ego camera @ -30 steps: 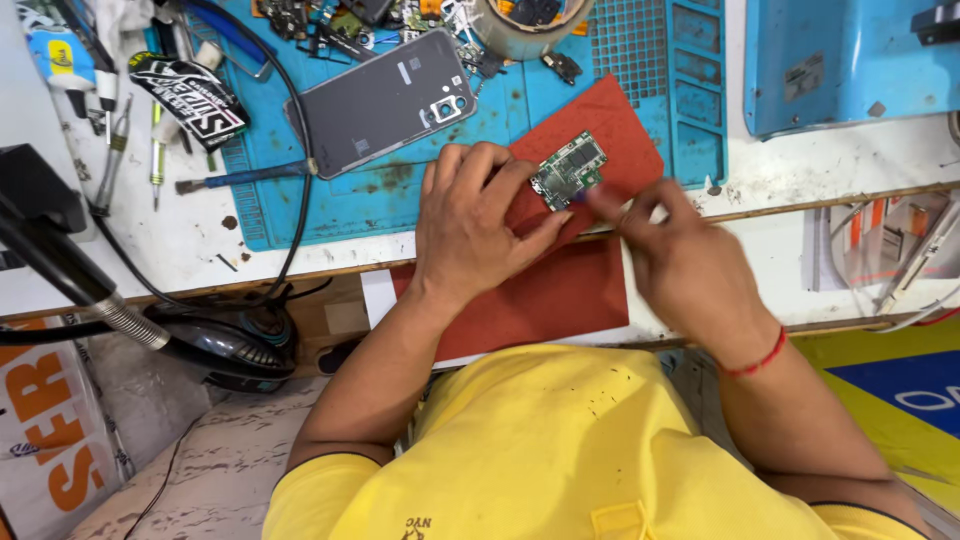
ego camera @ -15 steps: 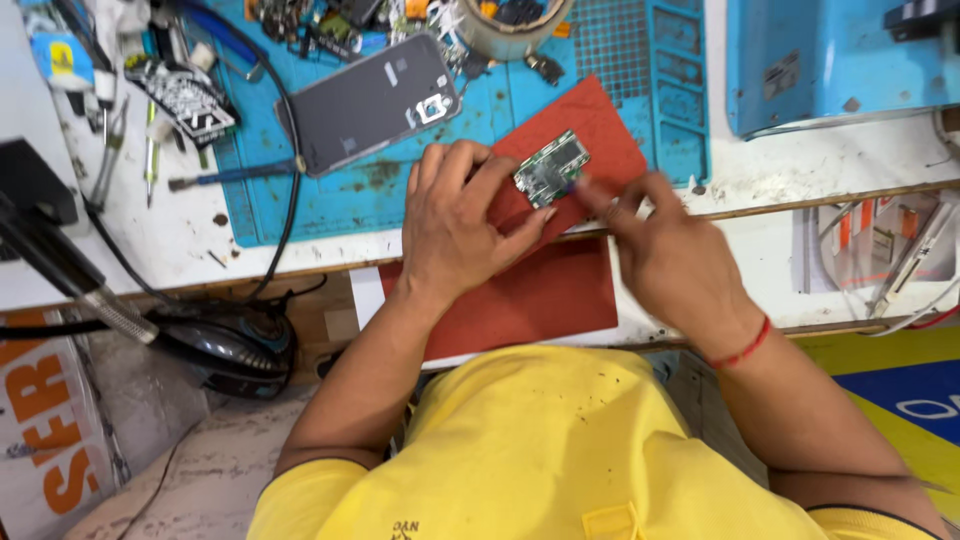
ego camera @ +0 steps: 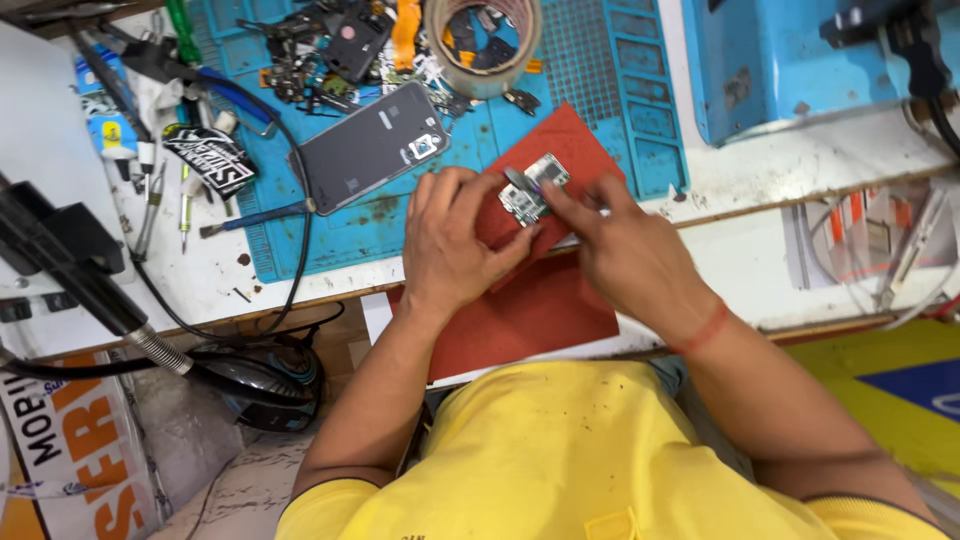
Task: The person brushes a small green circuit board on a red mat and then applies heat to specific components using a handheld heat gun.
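1. Head view: left hand (ego camera: 455, 245) pinches a small circuit board (ego camera: 530, 188) at its near edge, thumb under, fingers curled over.
2. Right hand (ego camera: 625, 250) has index finger and thumb pressed onto the board's top (any tool is too small to tell).
3. Board sits over a red mat (ego camera: 540, 310) at the bench edge.
4. Grey phone back (ego camera: 368, 147) lies face-down on the blue work mat (ego camera: 600, 80), near a tape roll (ego camera: 483, 40).

One head-worn camera looks steeply down, close over the workbench (ego camera: 760, 180).
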